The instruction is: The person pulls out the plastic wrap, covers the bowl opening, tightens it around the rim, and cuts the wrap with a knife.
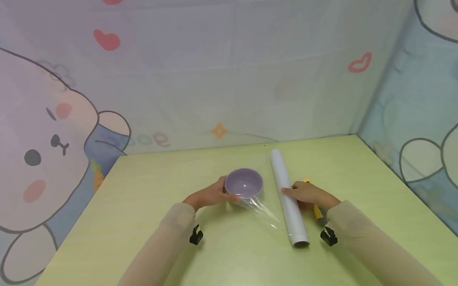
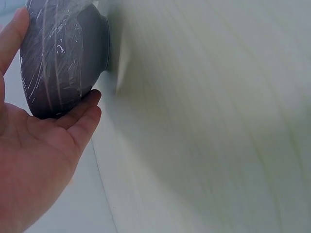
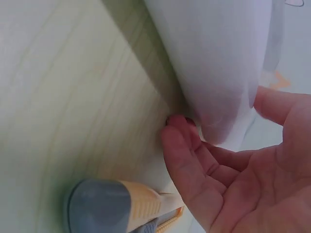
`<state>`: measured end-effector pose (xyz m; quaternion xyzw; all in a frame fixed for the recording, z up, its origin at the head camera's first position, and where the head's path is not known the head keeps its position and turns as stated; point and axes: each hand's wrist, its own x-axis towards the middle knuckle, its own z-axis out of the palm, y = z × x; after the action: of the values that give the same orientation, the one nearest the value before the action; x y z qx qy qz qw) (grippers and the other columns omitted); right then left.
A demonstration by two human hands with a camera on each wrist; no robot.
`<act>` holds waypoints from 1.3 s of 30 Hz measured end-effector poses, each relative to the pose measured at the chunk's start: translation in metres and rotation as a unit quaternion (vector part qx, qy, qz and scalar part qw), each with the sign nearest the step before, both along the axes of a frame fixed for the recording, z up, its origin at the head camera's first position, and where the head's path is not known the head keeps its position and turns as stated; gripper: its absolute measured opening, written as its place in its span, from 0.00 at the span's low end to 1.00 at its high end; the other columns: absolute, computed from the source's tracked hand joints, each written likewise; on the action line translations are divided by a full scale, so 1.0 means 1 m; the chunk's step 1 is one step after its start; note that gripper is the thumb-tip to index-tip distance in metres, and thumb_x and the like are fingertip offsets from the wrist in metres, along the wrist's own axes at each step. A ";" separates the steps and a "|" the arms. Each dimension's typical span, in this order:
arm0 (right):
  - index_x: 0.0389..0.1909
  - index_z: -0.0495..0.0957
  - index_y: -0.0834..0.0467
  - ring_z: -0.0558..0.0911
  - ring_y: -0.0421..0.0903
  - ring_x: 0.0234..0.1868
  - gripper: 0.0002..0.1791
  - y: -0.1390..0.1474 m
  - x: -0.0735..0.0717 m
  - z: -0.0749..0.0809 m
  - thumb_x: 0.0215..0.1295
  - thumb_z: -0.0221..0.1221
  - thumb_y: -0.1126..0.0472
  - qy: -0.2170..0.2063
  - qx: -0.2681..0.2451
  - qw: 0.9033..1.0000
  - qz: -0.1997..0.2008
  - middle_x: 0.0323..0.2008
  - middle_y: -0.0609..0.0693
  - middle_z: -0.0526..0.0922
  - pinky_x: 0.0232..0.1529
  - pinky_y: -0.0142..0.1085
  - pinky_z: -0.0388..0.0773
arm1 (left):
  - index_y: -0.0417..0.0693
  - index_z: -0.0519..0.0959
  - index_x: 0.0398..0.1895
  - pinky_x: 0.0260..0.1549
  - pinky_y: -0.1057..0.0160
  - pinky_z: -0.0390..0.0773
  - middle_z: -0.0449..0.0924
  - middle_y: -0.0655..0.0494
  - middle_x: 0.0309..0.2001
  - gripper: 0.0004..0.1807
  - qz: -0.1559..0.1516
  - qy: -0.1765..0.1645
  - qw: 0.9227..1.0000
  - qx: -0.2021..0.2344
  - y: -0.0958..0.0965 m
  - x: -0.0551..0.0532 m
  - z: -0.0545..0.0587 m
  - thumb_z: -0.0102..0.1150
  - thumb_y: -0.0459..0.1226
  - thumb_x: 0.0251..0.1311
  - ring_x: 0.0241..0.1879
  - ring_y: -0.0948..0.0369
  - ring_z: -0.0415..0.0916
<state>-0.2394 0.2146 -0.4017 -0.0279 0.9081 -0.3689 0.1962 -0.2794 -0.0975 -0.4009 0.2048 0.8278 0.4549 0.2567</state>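
Note:
A small purple bowl [image 1: 244, 182] stands mid-table with clear cling film [image 1: 262, 210] over it, trailing off to the lower right. My left hand [image 1: 209, 195] grips the bowl from the left, thumb at the near rim. In the left wrist view, wrinkled film covers the bowl's side [image 2: 58, 63] and the fingers support it from beneath. The thick white roll of cling film [image 1: 294, 222] lies lengthwise to the right of the bowl. My right hand [image 1: 311, 194] holds the roll around its middle; the right wrist view has the thumb [image 3: 274, 104] on one side, fingers on the other.
A yellow and grey utility knife [image 1: 317, 212] lies under and beside the right forearm, close to the roll. The light wooden table [image 1: 150, 178] ends at a cartoon-printed cloth [image 1: 179, 87] behind and at both sides.

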 end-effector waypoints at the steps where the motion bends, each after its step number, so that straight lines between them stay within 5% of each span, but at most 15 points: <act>1: 0.47 0.67 0.71 0.77 0.48 0.35 0.31 -0.001 0.000 0.000 0.66 0.49 0.44 -0.003 -0.006 1.000 0.000 0.38 0.60 0.76 0.33 0.38 0.78 | 0.48 0.47 0.69 0.60 0.50 0.60 0.58 0.48 0.63 0.48 -0.003 0.000 1.000 0.003 0.000 0.000 0.000 0.66 0.46 0.50 0.59 0.53 0.62; 7: 0.47 0.66 0.72 0.78 0.48 0.34 0.28 -0.005 0.002 0.001 0.67 0.49 0.48 -0.014 -0.034 0.999 -0.012 0.38 0.61 0.76 0.35 0.40 0.80 | 0.52 0.47 0.69 0.61 0.51 0.58 0.56 0.50 0.62 0.46 -0.021 -0.008 0.999 0.025 -0.002 -0.002 -0.003 0.65 0.44 0.52 0.58 0.55 0.63; 15: 0.35 0.68 0.64 0.70 0.43 0.17 0.25 -0.006 0.003 -0.001 0.63 0.50 0.41 0.069 0.090 0.993 -0.014 0.19 0.51 0.70 0.19 0.32 0.68 | 0.52 0.48 0.69 0.61 0.52 0.59 0.57 0.51 0.62 0.46 -0.023 -0.005 0.999 0.026 -0.003 -0.004 -0.005 0.65 0.45 0.51 0.57 0.55 0.63; 26: 0.41 0.68 0.67 0.73 0.45 0.25 0.28 0.001 0.007 -0.005 0.67 0.47 0.42 0.023 0.034 0.999 0.002 0.28 0.54 0.73 0.25 0.35 0.72 | 0.51 0.45 0.69 0.61 0.51 0.59 0.58 0.50 0.62 0.47 -0.029 -0.004 0.999 0.026 -0.003 -0.002 -0.004 0.64 0.45 0.52 0.58 0.54 0.63; 31: 0.44 0.70 0.69 0.77 0.46 0.29 0.25 0.003 0.011 -0.002 0.68 0.47 0.47 0.009 -0.008 1.000 0.002 0.33 0.57 0.76 0.28 0.37 0.77 | 0.50 0.44 0.70 0.60 0.50 0.60 0.59 0.50 0.62 0.49 -0.008 -0.002 1.000 -0.001 -0.005 -0.001 -0.002 0.65 0.48 0.51 0.58 0.55 0.64; 39: 0.35 0.71 0.65 0.73 0.44 0.22 0.22 0.002 0.015 0.002 0.64 0.52 0.46 0.052 0.043 0.997 -0.023 0.24 0.52 0.74 0.24 0.35 0.74 | 0.51 0.44 0.70 0.60 0.50 0.61 0.59 0.50 0.62 0.50 -0.011 -0.007 1.000 -0.002 -0.004 -0.003 -0.002 0.65 0.49 0.51 0.58 0.54 0.64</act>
<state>-0.2247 0.2166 -0.3997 -0.0182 0.9325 -0.3319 0.1413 -0.2823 -0.1013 -0.4034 0.2105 0.8248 0.4513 0.2680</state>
